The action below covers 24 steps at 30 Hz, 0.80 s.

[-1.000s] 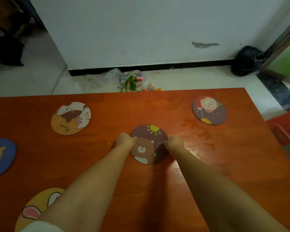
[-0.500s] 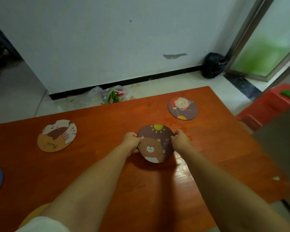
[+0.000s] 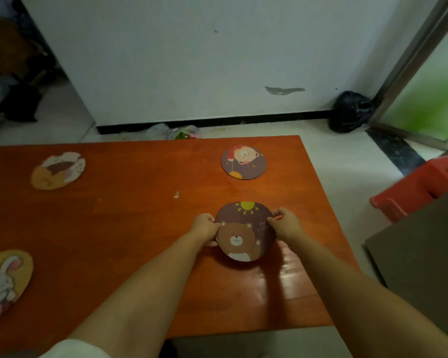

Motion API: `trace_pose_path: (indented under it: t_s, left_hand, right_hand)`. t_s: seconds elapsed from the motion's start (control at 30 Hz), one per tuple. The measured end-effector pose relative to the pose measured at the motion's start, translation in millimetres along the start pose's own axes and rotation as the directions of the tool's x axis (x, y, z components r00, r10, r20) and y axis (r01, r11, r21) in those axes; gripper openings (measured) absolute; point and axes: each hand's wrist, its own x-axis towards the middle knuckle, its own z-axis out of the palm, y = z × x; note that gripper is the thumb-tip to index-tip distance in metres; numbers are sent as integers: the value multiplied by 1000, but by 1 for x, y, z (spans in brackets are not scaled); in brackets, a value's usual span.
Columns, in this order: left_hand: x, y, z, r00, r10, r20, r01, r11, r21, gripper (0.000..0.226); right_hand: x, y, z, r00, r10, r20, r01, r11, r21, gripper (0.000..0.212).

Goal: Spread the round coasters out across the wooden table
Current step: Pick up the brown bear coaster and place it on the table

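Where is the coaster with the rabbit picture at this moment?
In the head view the rabbit coaster lies at the left edge of the wooden table, near the person, well left of the left hand.

Four round coasters on one wooden table (image 3: 140, 228): bear with sun (image 3: 245, 232), bear with balloon (image 3: 243, 162), rabbit (image 3: 4, 282), brown-and-white animal (image 3: 58, 170). Two hands: left hand (image 3: 204, 227), right hand (image 3: 286, 224). One black bag (image 3: 351, 112) on floor. One red stool (image 3: 419, 186) at right.
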Motion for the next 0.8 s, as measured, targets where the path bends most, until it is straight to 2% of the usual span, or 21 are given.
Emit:
trace_pose_path:
  t_s: [0.13, 0.3, 0.4, 0.53, 0.6, 0.67, 0.7, 0.73, 0.8]
  left_hand:
    - [-23, -13, 33, 998, -50, -49, 46, 997, -66, 36]
    - [-39, -36, 51, 993, -102, -52, 99, 993, -65, 37]
    - [-40, -49, 59, 992, -117, -51, 115, 992, -48, 38]
    - [-39, -58, 69, 992, -114, -55, 113, 993, -22, 42]
    - [-40, -59, 70, 997, -23, -70, 34, 984, 173, 38]
    - [-40, -60, 72, 991, 113, -72, -66, 879, 472, 30]
    - [-40, -61, 73, 983, 166, -79, -92, 816, 571, 34]
    - [-38, -62, 73, 976, 199, -89, -100, 771, 629, 38]
    - [-38, -68, 74, 969, 208, -132, -78, 767, 637, 43]
  right_hand:
    - [-7, 23, -18, 996, -18, 90, 25, 997, -70, 11]
    - [-25, 41, -11, 983, -27, 182, 47, 993, -107, 14]
    - [-30, 54, -11, 982, -29, 187, 65, 980, -187, 12]
    - [-33, 69, -11, 988, -30, 148, 71, 957, -280, 18]
    - [-36, 75, -7, 990, -27, 141, 71, 948, -311, 21]
    - [-38, 79, -4, 991, -51, 126, 94, 927, -363, 25]
    - [-38, 80, -3, 991, -78, 111, 118, 901, -418, 27]
    - [-39, 80, -3, 990, -103, 98, 137, 869, -475, 30]
    - [-39, 83, -3, 988, -135, 70, 151, 839, -523, 36]
